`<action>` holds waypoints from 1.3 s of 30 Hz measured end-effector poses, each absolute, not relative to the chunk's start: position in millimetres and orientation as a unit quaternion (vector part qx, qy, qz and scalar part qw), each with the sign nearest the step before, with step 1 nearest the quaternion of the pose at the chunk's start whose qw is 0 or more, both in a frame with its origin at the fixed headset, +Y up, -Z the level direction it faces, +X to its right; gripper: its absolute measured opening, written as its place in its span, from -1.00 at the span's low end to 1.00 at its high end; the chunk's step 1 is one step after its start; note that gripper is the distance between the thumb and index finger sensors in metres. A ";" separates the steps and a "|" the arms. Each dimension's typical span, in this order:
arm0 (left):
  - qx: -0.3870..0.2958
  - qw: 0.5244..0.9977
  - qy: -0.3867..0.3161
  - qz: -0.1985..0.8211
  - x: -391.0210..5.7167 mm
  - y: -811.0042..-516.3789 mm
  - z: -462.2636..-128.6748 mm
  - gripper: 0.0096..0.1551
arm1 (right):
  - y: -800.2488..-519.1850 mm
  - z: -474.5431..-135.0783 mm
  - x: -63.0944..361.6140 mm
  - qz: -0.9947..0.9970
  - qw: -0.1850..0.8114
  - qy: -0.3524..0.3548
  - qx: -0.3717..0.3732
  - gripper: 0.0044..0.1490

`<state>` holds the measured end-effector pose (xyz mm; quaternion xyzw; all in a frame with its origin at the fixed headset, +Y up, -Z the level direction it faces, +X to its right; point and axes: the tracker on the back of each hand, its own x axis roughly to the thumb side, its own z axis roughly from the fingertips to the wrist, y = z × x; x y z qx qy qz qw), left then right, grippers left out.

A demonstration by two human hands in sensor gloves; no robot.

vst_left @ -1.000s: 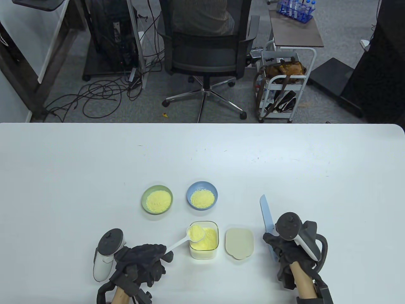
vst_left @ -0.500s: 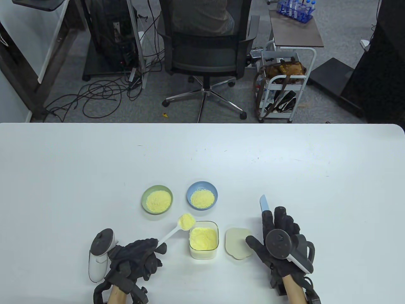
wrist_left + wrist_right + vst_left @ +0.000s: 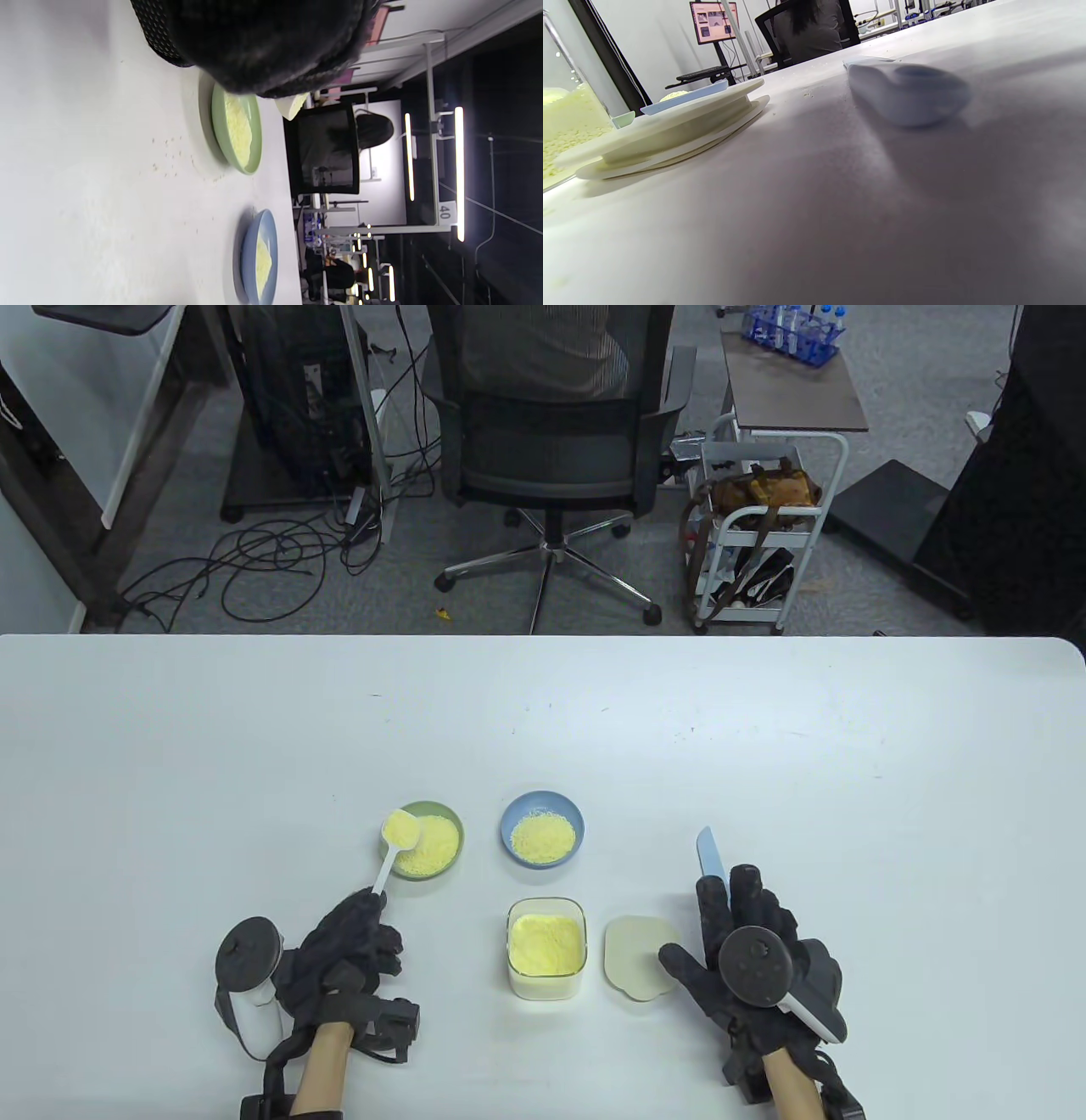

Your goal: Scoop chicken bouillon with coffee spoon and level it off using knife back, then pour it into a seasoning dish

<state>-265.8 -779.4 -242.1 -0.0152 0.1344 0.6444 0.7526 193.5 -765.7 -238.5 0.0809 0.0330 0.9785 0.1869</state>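
My left hand (image 3: 352, 937) pinches the handle of a white coffee spoon (image 3: 397, 836); its bowl, full of yellow bouillon, hangs over the left rim of the green dish (image 3: 445, 819), which holds a heap of bouillon. In the left wrist view the green dish (image 3: 237, 127) lies just past my glove. The clear bouillon box (image 3: 546, 948) stands open to the right of that hand. My right hand (image 3: 747, 933) lies flat with straight fingers over the handle of the light blue knife (image 3: 707, 851), which rests on the table; the knife handle (image 3: 908, 91) shows in the right wrist view.
A blue dish (image 3: 542, 829) with bouillon sits right of the green one. The box's beige lid (image 3: 638, 954) lies between the box and my right hand. Loose grains dot the table near the dishes. An office chair (image 3: 551, 432) and a cart (image 3: 764, 517) stand beyond the far edge.
My left hand carried the filled spoon from the box leftward and away, to over the green dish. My right hand let go of the knife and flattened over it.
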 end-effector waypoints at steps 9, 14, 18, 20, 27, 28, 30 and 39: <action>0.060 0.873 0.126 0.467 -247.6 -766.5 -248.8 -0.49 | -768.1 -236.4 197.9 0.977 0.196 0.040 0.080 0.08; 0.099 0.910 0.106 0.388 -239.6 -760.3 -244.8 -0.49 | -768.1 -235.1 199.8 0.975 0.202 0.039 0.079 0.08; 0.108 0.911 0.101 0.385 -243.1 -758.5 -242.3 -0.49 | -767.8 -233.1 200.7 0.976 0.201 0.034 0.079 0.08; 0.109 0.905 0.103 0.397 -250.5 -755.0 -239.0 -0.48 | -768.1 -232.0 202.2 0.975 0.206 0.035 0.078 0.08; 0.120 0.911 0.152 0.365 -289.1 -743.2 -224.1 -0.52 | -768.4 -229.1 204.5 0.973 0.213 0.035 0.080 0.08; 0.113 0.912 0.158 0.362 -292.6 -743.7 -223.1 -0.52 | -768.5 -228.7 204.4 0.973 0.214 0.035 0.082 0.08; 0.083 0.916 0.186 0.346 -299.0 -747.7 -221.3 -0.52 | -768.6 -228.5 204.3 0.973 0.213 0.036 0.082 0.08; 0.011 0.941 0.247 0.230 -297.3 -769.9 -224.9 -0.54 | -768.8 -227.0 203.9 0.972 0.216 0.037 0.088 0.08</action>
